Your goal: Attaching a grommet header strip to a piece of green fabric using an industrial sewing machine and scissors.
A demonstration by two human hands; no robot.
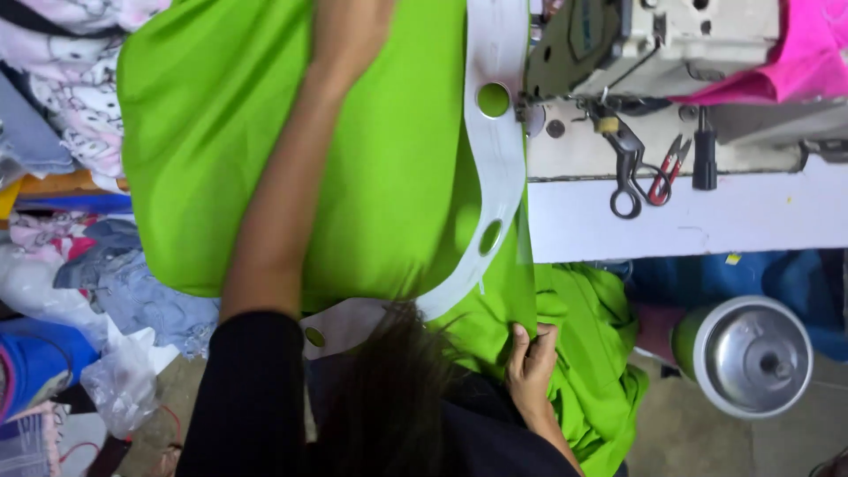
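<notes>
A bright green cloth [389,150] covered most of the bench [689,216], a white sewing surface whose near edge ran along the middle right of the view; past that edge the cloth spilled down into the person's lap in loose folds; open bench showed only to the right of the cloth, a narrow white strip. On that strip, near the far edge, lay black scissors [629,168], small red-handled snips [667,172] and a black-handled tool [704,159], all just beside one another; behind them stood the cream sewing machine [671,40], with pink fabric [808,53] draped over its right end. To the left, beyond the bench, heaps of printed and grey cloth crowded the space; below the bench's near edge at the right sat a round metal motor housing [751,353].

The green cloth was smooth and flat on the bench, creased where it hung; a long white curved template [495,177] with round holes lay on top of it, close to the machine's needle area.

The left hand [349,31] reached far across the cloth toward the bench's far edge, cut off by the top of the view; whether it was open or closed could not be told. The right hand [530,358] sat below the near edge, fingers curled and pinching a fold of the hanging green cloth; dark hair partly hid the area between the arms.
</notes>
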